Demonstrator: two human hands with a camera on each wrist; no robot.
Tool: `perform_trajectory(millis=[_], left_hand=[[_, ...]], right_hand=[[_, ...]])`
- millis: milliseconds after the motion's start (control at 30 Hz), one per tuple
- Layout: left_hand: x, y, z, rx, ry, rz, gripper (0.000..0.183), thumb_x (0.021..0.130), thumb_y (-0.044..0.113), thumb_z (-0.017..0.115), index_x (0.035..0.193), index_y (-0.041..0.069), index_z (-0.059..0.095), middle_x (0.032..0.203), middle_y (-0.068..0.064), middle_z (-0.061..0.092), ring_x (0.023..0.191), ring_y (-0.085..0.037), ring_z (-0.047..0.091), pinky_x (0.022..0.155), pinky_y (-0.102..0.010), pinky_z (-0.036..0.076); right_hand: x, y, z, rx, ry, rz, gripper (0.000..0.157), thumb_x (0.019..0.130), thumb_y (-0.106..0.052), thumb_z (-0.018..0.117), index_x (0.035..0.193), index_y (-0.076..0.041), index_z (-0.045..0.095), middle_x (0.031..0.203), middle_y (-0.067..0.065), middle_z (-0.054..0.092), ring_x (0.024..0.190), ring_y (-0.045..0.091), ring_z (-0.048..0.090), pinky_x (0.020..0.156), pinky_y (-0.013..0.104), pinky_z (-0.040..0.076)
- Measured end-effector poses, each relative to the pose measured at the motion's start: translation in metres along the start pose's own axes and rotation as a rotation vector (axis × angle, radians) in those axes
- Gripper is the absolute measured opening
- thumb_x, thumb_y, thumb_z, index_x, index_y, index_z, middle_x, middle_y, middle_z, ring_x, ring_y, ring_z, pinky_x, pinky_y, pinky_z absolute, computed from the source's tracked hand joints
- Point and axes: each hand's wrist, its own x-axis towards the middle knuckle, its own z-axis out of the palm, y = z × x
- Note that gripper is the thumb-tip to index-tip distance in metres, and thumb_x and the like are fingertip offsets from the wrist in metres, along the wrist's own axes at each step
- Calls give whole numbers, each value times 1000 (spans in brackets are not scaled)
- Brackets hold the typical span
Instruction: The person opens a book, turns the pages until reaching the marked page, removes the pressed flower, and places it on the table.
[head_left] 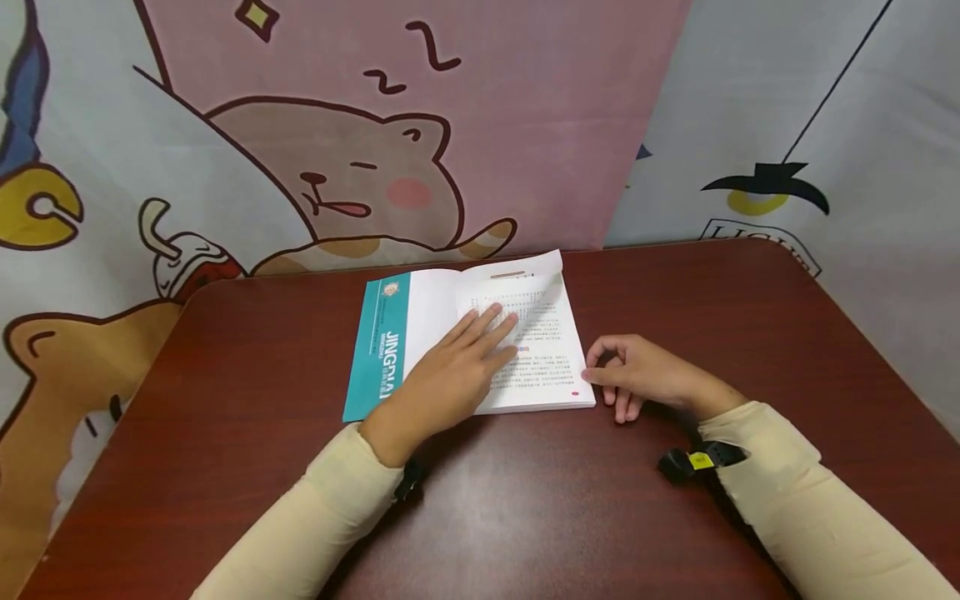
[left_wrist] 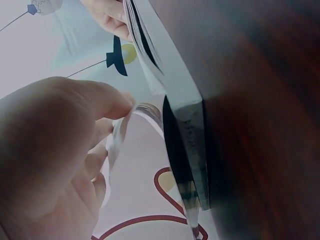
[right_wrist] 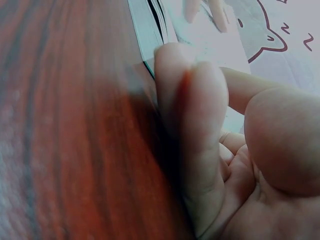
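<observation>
A book with a teal and white cover [head_left: 365, 350] lies open on the table, its printed page [head_left: 543, 367] facing up on the right. Across the pages rests my left hand [head_left: 457, 367], fingers extended and spread. A thin sheet [head_left: 551, 265] bows up at the top right, beyond those fingers. At the right edge of the book, my right hand [head_left: 637, 375] has its thumb and forefinger bent together on the page edges; its other fingers curl loosely below. In the left wrist view a dark gap parts the page block [left_wrist: 175, 75]; the right fingertips are partly hidden.
The book lies on a dark red-brown wooden table [head_left: 487, 517]. Behind the table's far edge hangs a cloth [head_left: 540, 125] printed with cartoon animals. A black strap device [head_left: 690, 462] sits on the right wrist, just above the tabletop.
</observation>
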Motion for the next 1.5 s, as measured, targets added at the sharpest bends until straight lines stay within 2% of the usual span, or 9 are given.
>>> perform_trajectory(millis=[300, 600, 800, 967, 1133, 1333, 1500], left_hand=[[-2, 1, 1, -15, -30, -27, 40, 95, 10, 57, 135, 14, 64, 160, -8, 40, 152, -29, 28, 122, -47, 28], [-4, 0, 4, -27, -55, -50, 39, 96, 11, 56, 134, 13, 64, 160, -9, 38, 152, -31, 28, 121, -49, 28], [-5, -1, 5, 11, -27, -58, 40, 93, 11, 57, 133, 9, 64, 160, -10, 39, 152, -31, 28, 121, -49, 27], [-7, 0, 5, -4, -47, -81, 40, 94, 12, 57, 133, 6, 64, 159, -11, 40, 152, -32, 28, 122, -51, 26], [-7, 0, 5, 32, -40, -107, 39, 94, 15, 60, 131, 6, 65, 158, -11, 42, 151, -31, 31, 121, -50, 27], [-7, 1, 2, 14, -96, -145, 40, 95, 15, 59, 134, 7, 62, 158, -10, 41, 151, -32, 30, 121, -52, 26], [-7, 2, 2, -9, -117, -172, 41, 96, 14, 57, 137, 9, 59, 158, -11, 42, 151, -34, 29, 120, -55, 26]], right_hand=[[-1, 1, 1, 5, 0, -7, 32, 96, -22, 67, 110, 2, 51, 65, 9, 61, 46, 19, 65, 43, 35, 54], [0, 1, 2, 6, -6, 4, 34, 96, -22, 68, 110, 3, 50, 65, 10, 61, 46, 20, 65, 43, 34, 54], [0, 1, 2, -7, 9, 1, 32, 95, -23, 68, 110, 1, 52, 66, 10, 61, 46, 20, 65, 43, 34, 54], [0, 3, 3, -8, -7, -10, 33, 96, -23, 68, 110, 2, 51, 66, 10, 61, 46, 20, 65, 44, 35, 54], [0, 0, 2, -18, 9, -1, 31, 96, -22, 68, 110, 1, 52, 66, 10, 61, 45, 20, 65, 44, 35, 54], [0, 0, 2, -19, -6, 7, 32, 96, -23, 67, 111, 1, 51, 66, 9, 61, 46, 19, 66, 45, 34, 55], [0, -1, 2, -9, 8, 5, 30, 96, -22, 67, 110, 0, 52, 66, 9, 61, 46, 19, 65, 44, 35, 55]])
